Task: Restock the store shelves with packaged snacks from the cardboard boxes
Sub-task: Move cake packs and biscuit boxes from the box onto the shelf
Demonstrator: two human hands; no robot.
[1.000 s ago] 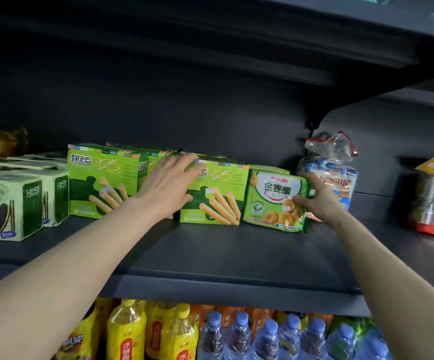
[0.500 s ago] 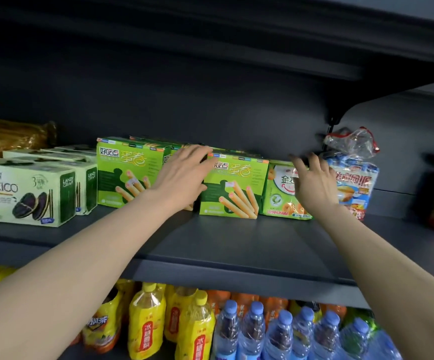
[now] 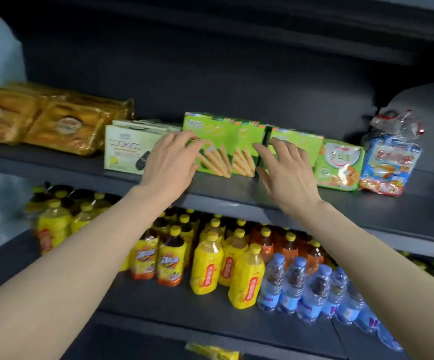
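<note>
Dark grey store shelving fills the view, and its middle shelf (image 3: 236, 188) already carries a row of snacks: golden wrapped cakes (image 3: 62, 126) at the left, pale cookie boxes (image 3: 125, 149), green biscuit-stick boxes (image 3: 218, 144), a green cracker pack (image 3: 340, 165) and a blue bagged snack (image 3: 390, 162). Both hands are spread with straight fingers and hold nothing; the left hand (image 3: 170, 162) lies against the leftmost green box, the right hand (image 3: 286, 172) against the next, with a dark gap between those boxes. This section looks largely stocked, with only tidying of the row left. No cardboard box is in view, so how much stock remains cannot be judged. Drink bottles (image 3: 236, 268) crowd the shelf below.
</note>
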